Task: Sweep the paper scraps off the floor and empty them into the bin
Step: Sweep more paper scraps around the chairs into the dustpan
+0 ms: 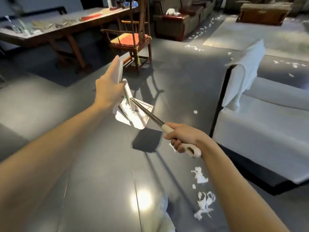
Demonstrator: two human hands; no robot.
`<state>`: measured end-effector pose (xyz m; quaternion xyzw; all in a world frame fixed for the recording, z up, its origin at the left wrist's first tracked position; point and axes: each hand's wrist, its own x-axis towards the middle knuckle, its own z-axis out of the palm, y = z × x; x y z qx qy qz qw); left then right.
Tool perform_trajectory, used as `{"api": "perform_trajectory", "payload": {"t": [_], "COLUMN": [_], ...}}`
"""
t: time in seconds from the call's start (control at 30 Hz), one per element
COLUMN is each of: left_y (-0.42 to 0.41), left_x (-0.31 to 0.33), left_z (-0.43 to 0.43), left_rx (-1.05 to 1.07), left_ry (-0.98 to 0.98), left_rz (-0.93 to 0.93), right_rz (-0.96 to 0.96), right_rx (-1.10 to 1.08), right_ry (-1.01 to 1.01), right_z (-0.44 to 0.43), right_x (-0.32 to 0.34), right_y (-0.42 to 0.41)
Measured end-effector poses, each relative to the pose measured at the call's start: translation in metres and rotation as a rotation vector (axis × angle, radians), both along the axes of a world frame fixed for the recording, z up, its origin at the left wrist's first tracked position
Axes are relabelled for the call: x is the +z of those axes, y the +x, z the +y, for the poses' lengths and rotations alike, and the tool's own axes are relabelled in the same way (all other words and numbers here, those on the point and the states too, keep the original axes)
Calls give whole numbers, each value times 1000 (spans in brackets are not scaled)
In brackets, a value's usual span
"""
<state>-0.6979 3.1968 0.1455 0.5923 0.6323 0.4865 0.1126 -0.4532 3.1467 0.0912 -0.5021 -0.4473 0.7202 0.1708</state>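
My left hand (108, 87) grips the white handle of a dustpan (133, 117), which hangs above the grey floor with white scraps inside it. My right hand (184, 139) holds the cream grip of a broom (147, 113); its metal shaft runs up-left to the dustpan, and the broom head sits against the pan. White paper scraps (203, 203) lie on the floor near my right forearm, one small scrap (195, 112) beside the sofa, and more scraps (199, 33) trail along the far floor. No bin is in view.
A light grey sofa (267, 128) with a white cloth (245, 71) draped over its arm stands on the right. A wooden chair (132, 42) with a red cushion and a long wooden table (55, 30) stand ahead on the left. Armchairs (173, 22) line the back.
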Motion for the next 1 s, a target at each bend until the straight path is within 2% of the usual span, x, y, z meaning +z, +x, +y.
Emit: {"api": "perform_trajectory", "payload": {"t": [0.3,0.5,0.6,0.8,1.0], "left_y": [-1,38,71,172,295], "left_x": [11,-10,-11,10,-1], "left_z": [329,576,698,905,1102], "left_rx": [-96,-244,-327,-591,-678], "left_ry": [2,13,-4,6,5], "left_rz": [-46,-68,-127,-97,-152], "right_rz": [-31,-98,-74,-111,-78], "right_rx": [-177,-293,-377,-549,-709], "right_ry": [-24,-33,-18,78,46], "right_z": [280,488,596,774,949], "right_x": [36,20,17,29,22], "right_y": [7,34,48,102,193]}}
